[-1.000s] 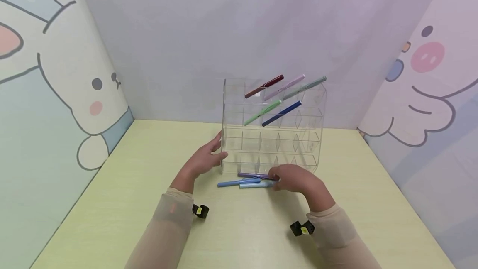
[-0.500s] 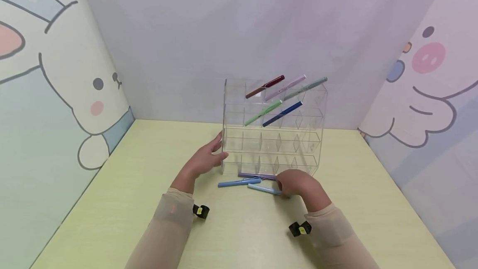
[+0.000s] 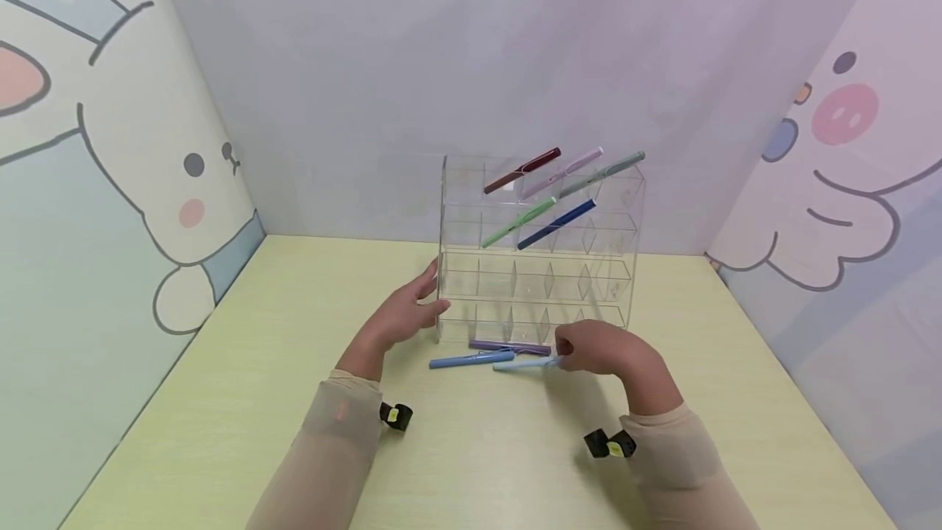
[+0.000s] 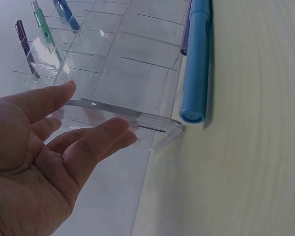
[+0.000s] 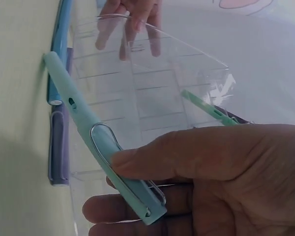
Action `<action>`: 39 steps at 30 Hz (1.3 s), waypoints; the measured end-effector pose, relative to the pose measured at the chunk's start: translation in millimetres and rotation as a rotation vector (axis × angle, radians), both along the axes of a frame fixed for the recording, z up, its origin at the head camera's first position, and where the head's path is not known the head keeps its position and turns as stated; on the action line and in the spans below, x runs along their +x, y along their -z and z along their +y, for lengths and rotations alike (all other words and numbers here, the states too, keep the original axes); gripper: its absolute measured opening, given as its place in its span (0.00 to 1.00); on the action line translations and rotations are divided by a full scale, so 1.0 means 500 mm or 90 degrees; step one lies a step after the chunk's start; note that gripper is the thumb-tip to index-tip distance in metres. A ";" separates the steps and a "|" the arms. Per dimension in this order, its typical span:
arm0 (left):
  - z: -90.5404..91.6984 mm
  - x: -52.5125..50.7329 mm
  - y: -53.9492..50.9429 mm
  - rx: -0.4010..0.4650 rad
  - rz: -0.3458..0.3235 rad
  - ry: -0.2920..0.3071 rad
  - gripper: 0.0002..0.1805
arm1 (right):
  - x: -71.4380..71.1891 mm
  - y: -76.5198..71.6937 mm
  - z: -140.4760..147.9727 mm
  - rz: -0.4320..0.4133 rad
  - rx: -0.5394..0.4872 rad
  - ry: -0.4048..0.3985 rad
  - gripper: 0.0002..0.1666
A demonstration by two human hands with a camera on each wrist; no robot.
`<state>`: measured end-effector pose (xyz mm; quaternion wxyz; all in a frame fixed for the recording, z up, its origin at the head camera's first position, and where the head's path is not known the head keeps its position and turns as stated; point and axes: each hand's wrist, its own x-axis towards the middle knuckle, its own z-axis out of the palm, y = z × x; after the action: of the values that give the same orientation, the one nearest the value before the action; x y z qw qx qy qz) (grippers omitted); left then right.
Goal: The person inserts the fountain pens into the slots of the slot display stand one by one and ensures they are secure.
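Observation:
My right hand [image 3: 599,348] pinches a light blue pen [image 3: 518,364] at its clipped cap end, thumb on top. In the right wrist view the pen [image 5: 81,113] points away from the palm, its far end close to the table. My left hand [image 3: 403,313] rests with extended fingers against the left side of a clear acrylic pen rack [image 3: 439,219]. In the left wrist view its fingers [image 4: 96,140] lie along the rack's side panel. A blue pen [image 3: 459,361] and a purple pen [image 3: 489,345] lie in front of the rack.
Upper tiers of the rack bear a dark red pen [image 3: 521,171], a pale pink pen [image 3: 567,170], a grey-green pen [image 3: 607,172], a light green pen [image 3: 518,222] and a dark blue pen [image 3: 556,224]. Cartoon-printed walls [image 3: 177,105] border the pale yellow table [image 3: 316,301].
My right hand has shifted right, drawing the light blue pen away from the blue pen and lifting its cap end. The left hand and the rack stay put.

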<state>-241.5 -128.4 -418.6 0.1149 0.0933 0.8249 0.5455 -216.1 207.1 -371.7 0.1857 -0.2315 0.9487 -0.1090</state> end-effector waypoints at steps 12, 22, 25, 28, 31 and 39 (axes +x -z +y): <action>-0.002 -0.003 0.004 -0.007 0.009 -0.001 0.42 | 0.012 -0.048 0.014 0.068 -0.111 0.005 0.04; -0.001 0.000 0.003 0.000 0.009 0.000 0.42 | 0.004 -0.023 -0.032 0.102 -0.197 -0.027 0.07; 0.001 -0.001 0.004 -0.001 0.012 0.006 0.42 | 0.002 -0.018 -0.037 0.111 -0.217 -0.037 0.08; 0.003 -0.004 0.004 -0.005 0.015 0.007 0.42 | 0.003 -0.021 -0.033 0.132 -0.251 -0.033 0.08; 0.003 -0.007 0.005 -0.007 0.016 0.007 0.42 | 0.004 -0.027 -0.025 0.145 -0.299 -0.026 0.09; 0.001 -0.007 0.006 0.003 0.015 0.006 0.42 | 0.000 -0.027 -0.022 0.140 -0.293 -0.033 0.10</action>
<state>-244.8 -128.1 -421.8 0.1076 0.1038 0.8243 0.5460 -216.3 195.9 -358.1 0.0263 -0.3027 0.9072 -0.2910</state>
